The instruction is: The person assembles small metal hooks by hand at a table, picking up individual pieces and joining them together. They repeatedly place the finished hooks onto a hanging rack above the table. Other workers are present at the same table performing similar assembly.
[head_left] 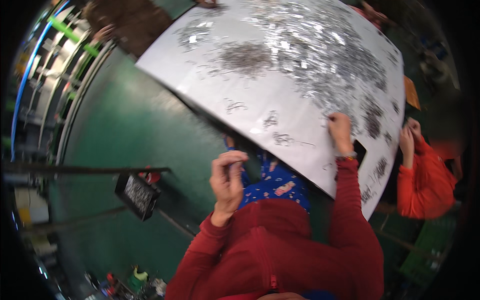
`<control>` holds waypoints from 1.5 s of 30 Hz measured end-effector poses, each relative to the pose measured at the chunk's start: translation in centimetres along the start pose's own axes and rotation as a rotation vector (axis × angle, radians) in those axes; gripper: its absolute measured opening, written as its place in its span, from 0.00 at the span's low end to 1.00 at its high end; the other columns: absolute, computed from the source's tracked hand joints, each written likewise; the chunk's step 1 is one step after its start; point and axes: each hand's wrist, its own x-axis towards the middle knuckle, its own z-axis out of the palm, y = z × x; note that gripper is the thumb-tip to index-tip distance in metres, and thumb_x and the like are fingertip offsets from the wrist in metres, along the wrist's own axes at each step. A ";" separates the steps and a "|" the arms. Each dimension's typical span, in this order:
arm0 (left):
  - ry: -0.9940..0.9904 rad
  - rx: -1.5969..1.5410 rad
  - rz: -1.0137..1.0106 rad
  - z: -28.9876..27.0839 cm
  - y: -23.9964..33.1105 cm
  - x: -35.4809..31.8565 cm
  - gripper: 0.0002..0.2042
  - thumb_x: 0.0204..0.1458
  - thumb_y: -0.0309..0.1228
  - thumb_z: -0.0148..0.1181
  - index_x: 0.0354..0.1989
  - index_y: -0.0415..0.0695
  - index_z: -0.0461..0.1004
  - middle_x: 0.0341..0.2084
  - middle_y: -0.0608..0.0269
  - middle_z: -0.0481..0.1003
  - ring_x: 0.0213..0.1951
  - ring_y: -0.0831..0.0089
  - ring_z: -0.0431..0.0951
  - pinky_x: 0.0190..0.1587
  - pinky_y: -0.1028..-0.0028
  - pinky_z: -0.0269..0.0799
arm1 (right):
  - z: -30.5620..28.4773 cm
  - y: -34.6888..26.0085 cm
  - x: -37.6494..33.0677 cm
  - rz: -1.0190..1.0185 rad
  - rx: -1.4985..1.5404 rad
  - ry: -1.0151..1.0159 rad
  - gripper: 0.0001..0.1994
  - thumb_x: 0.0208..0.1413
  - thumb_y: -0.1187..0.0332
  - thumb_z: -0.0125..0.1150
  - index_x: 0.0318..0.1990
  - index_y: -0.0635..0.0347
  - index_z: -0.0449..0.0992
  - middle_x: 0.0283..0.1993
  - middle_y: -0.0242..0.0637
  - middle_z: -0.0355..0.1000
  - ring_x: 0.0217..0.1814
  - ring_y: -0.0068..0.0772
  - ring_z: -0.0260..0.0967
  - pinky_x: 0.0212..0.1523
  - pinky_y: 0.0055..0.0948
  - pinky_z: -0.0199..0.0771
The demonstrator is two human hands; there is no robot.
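Observation:
My right hand [340, 129] is closed, its fingertips down at the near edge of a large heap of small shiny metal pieces [320, 60] on the white tabletop [300, 162]. Whatever it may hold is hidden. My left hand [228, 182] is raised in front of my body, short of the table's edge, with thumb and fingers pinched together. Anything between them is too small to make out. Small clusters of thin dark pieces [282, 139] lie on the table between my hands, and a larger dark pile [246, 59] lies farther back.
A person in an orange top [425, 180] works at the table's right side, hands together. A dark flat rectangle [359, 152] lies beside my right wrist. On the left, a black bin [137, 196] holding small pieces stands above the green floor [110, 125]. Racks [55, 75] line the far left.

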 end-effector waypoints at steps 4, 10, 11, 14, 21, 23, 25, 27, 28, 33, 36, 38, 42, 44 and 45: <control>0.004 0.016 0.026 -0.3 -0.7 -0.3 0.04 0.59 0.18 0.52 0.41 0.37 0.67 0.37 0.55 0.75 0.39 0.71 0.77 0.46 0.74 0.73 | -2.7 -6.5 -1.1 0.196 0.624 -0.088 0.11 0.48 0.79 0.60 0.40 0.70 0.80 0.33 0.42 0.78 0.29 0.27 0.77 0.34 0.22 0.74; -0.113 0.075 -0.037 0.1 -0.9 -0.4 0.03 0.60 0.20 0.51 0.42 0.37 0.67 0.38 0.56 0.75 0.41 0.71 0.77 0.46 0.74 0.73 | -4.3 -21.2 -7.7 0.089 1.198 -0.399 0.08 0.51 0.85 0.60 0.40 0.73 0.77 0.35 0.42 0.76 0.34 0.31 0.77 0.39 0.26 0.79; -0.162 0.088 -0.057 0.1 -0.7 -0.4 0.04 0.61 0.19 0.50 0.42 0.37 0.66 0.40 0.55 0.74 0.43 0.72 0.75 0.49 0.73 0.72 | -4.8 -22.6 -8.3 0.063 1.248 -0.444 0.08 0.51 0.86 0.61 0.40 0.73 0.77 0.35 0.42 0.76 0.35 0.31 0.77 0.39 0.26 0.79; -0.115 0.122 0.003 0.3 -0.4 -0.2 0.05 0.59 0.19 0.54 0.42 0.37 0.69 0.36 0.55 0.76 0.38 0.68 0.79 0.42 0.73 0.74 | -5.5 -24.9 -9.0 0.042 1.304 -0.432 0.08 0.51 0.86 0.61 0.40 0.73 0.77 0.37 0.41 0.77 0.37 0.29 0.78 0.40 0.22 0.79; -0.071 0.243 -0.009 -0.2 -1.7 -0.5 0.06 0.55 0.17 0.57 0.40 0.37 0.71 0.34 0.55 0.76 0.38 0.64 0.80 0.40 0.72 0.74 | -4.3 -24.8 -9.8 0.092 1.333 -0.369 0.08 0.50 0.87 0.62 0.39 0.73 0.77 0.36 0.41 0.76 0.36 0.28 0.77 0.37 0.20 0.79; -0.083 0.245 -0.012 -0.5 -2.5 -1.0 0.09 0.54 0.18 0.58 0.42 0.38 0.70 0.38 0.54 0.76 0.41 0.63 0.79 0.43 0.70 0.74 | -3.5 -24.9 -9.9 0.124 1.401 -0.358 0.07 0.50 0.87 0.61 0.38 0.73 0.77 0.36 0.40 0.75 0.33 0.26 0.76 0.35 0.20 0.78; -0.066 0.204 0.005 -0.9 -3.2 -1.3 0.13 0.53 0.20 0.60 0.46 0.39 0.68 0.42 0.52 0.76 0.43 0.61 0.78 0.47 0.69 0.73 | -2.8 -24.9 -10.0 0.106 1.367 -0.371 0.07 0.50 0.87 0.61 0.37 0.73 0.77 0.35 0.40 0.74 0.32 0.26 0.75 0.33 0.20 0.76; -0.019 0.112 0.070 -1.4 -3.9 -0.9 0.18 0.52 0.22 0.63 0.50 0.40 0.66 0.46 0.51 0.75 0.46 0.59 0.77 0.50 0.67 0.72 | -2.3 -24.9 -9.9 0.146 1.404 -0.400 0.06 0.50 0.88 0.61 0.37 0.74 0.78 0.35 0.40 0.74 0.32 0.25 0.74 0.33 0.20 0.76; -0.051 0.174 0.137 -2.3 -4.2 -0.2 0.25 0.51 0.25 0.64 0.56 0.43 0.60 0.51 0.49 0.73 0.48 0.58 0.76 0.54 0.65 0.70 | -2.0 -24.8 -9.7 0.148 1.420 -0.413 0.07 0.50 0.88 0.60 0.36 0.74 0.78 0.35 0.40 0.74 0.31 0.25 0.74 0.33 0.20 0.76; 0.011 0.621 -0.033 -6.7 -9.5 11.5 0.13 0.49 0.30 0.66 0.42 0.38 0.78 0.43 0.54 0.77 0.43 0.62 0.75 0.49 0.69 0.69 | -2.0 -24.6 -9.5 0.160 1.423 -0.517 0.08 0.48 0.90 0.60 0.36 0.74 0.78 0.35 0.41 0.74 0.32 0.26 0.74 0.33 0.20 0.76; -0.086 0.931 0.131 -6.4 -14.8 21.3 0.13 0.49 0.34 0.66 0.42 0.42 0.80 0.37 0.54 0.76 0.39 0.57 0.74 0.47 0.64 0.70 | -2.4 -24.7 -9.8 0.172 1.428 -0.579 0.08 0.46 0.90 0.61 0.35 0.73 0.79 0.33 0.41 0.75 0.34 0.25 0.74 0.34 0.20 0.76; -0.170 1.115 0.180 -5.8 -17.4 25.1 0.13 0.49 0.35 0.66 0.42 0.44 0.80 0.34 0.55 0.75 0.38 0.56 0.74 0.45 0.61 0.71 | -2.5 -24.8 -9.9 0.173 1.402 -0.572 0.09 0.46 0.90 0.61 0.35 0.73 0.79 0.33 0.41 0.75 0.34 0.25 0.73 0.34 0.20 0.75; -0.375 1.389 0.079 -5.4 -20.8 27.9 0.09 0.47 0.29 0.61 0.37 0.45 0.80 0.34 0.53 0.75 0.40 0.54 0.75 0.43 0.58 0.73 | -2.7 -24.0 -9.9 0.111 1.305 -0.541 0.09 0.44 0.89 0.63 0.34 0.71 0.79 0.32 0.40 0.75 0.33 0.26 0.72 0.35 0.21 0.71; -0.383 1.477 0.132 -5.3 -21.6 27.3 0.07 0.46 0.26 0.58 0.34 0.41 0.78 0.35 0.52 0.75 0.41 0.53 0.74 0.43 0.57 0.73 | -2.7 -23.5 -9.9 0.085 1.306 -0.530 0.09 0.44 0.88 0.63 0.35 0.70 0.79 0.32 0.39 0.75 0.33 0.26 0.72 0.35 0.21 0.70; -0.339 1.529 0.234 -5.1 -21.8 27.0 0.07 0.46 0.25 0.57 0.33 0.39 0.76 0.35 0.51 0.74 0.41 0.52 0.74 0.43 0.56 0.73 | -2.7 -23.3 -9.9 0.059 1.318 -0.514 0.09 0.45 0.88 0.63 0.35 0.70 0.79 0.32 0.39 0.75 0.33 0.26 0.72 0.35 0.21 0.70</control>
